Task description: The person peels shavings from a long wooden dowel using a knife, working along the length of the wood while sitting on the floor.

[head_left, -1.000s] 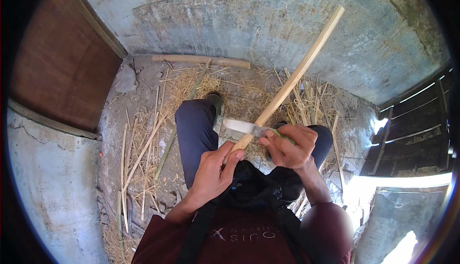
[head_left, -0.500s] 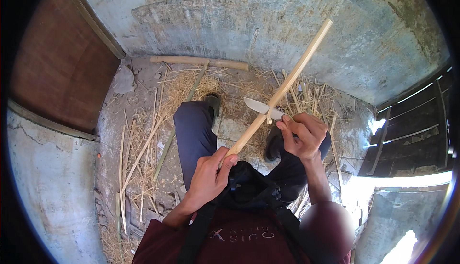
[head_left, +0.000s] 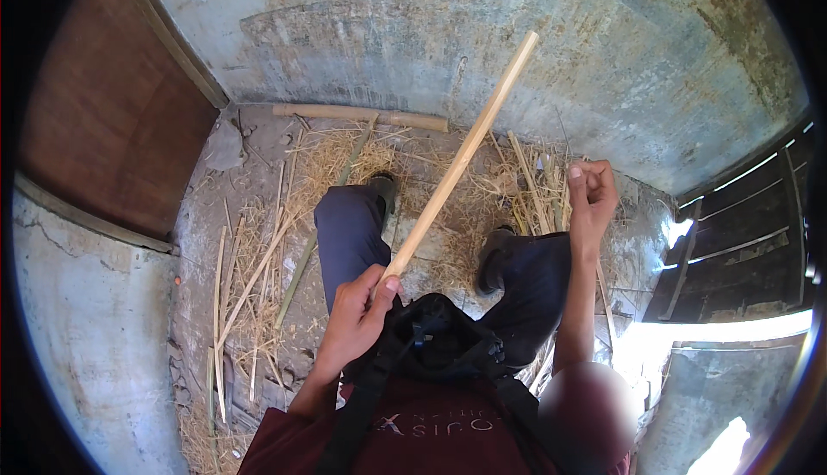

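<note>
My left hand (head_left: 357, 310) is wrapped round the lower end of a long pale wooden stick (head_left: 465, 155), which looks like split bamboo. The stick slants up and to the right, away from my body. Out to the right, above my right knee, my right hand (head_left: 593, 195) is closed with the fingers curled. A thin dark line by its fingertips appears to be the knife (head_left: 563, 130) seen edge-on; its handle is hidden in the fingers. Stick and knife are apart.
Shavings (head_left: 332, 152) litter the floor round my boots. Several thin strips (head_left: 250, 294) lie at the left, with more at the right. A bamboo pole (head_left: 362, 115) rests along the foot of the far wall (head_left: 388, 44). A brown door panel (head_left: 112, 113) stands left.
My right hand has moved up and to the right, taking the knife off the stick. The stick's far end has swung left; my left hand has shifted slightly left and still grips it.
</note>
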Motion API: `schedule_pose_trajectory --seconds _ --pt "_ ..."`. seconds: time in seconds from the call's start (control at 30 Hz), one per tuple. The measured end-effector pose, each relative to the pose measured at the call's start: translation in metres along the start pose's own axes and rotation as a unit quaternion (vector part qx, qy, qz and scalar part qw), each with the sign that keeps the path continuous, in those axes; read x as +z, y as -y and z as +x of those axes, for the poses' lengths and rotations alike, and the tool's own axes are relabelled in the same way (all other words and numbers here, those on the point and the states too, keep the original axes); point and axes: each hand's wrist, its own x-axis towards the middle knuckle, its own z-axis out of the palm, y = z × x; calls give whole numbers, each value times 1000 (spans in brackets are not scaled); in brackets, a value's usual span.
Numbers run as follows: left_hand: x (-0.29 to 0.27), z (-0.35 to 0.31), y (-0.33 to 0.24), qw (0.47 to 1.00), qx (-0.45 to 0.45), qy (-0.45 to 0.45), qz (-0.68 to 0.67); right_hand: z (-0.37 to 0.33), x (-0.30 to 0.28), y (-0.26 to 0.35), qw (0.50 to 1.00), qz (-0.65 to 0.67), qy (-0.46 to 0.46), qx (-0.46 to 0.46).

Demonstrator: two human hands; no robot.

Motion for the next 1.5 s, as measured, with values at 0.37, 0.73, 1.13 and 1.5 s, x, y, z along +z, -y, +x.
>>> schedule_pose_trajectory --seconds 0.37,0.73,1.13,1.5 --pt "28 24 -3 998 40 29 37 -22 55 47 976 131 150 92" --pt "38 40 0 997 24 71 34 -12 61 32 976 131 148 91" --pt "33 37 35 997 25 73 27 12 17 15 932 340 58 113" --pt "30 37 33 991 -63 106 -49 22 13 17 998 -53 3 -31"
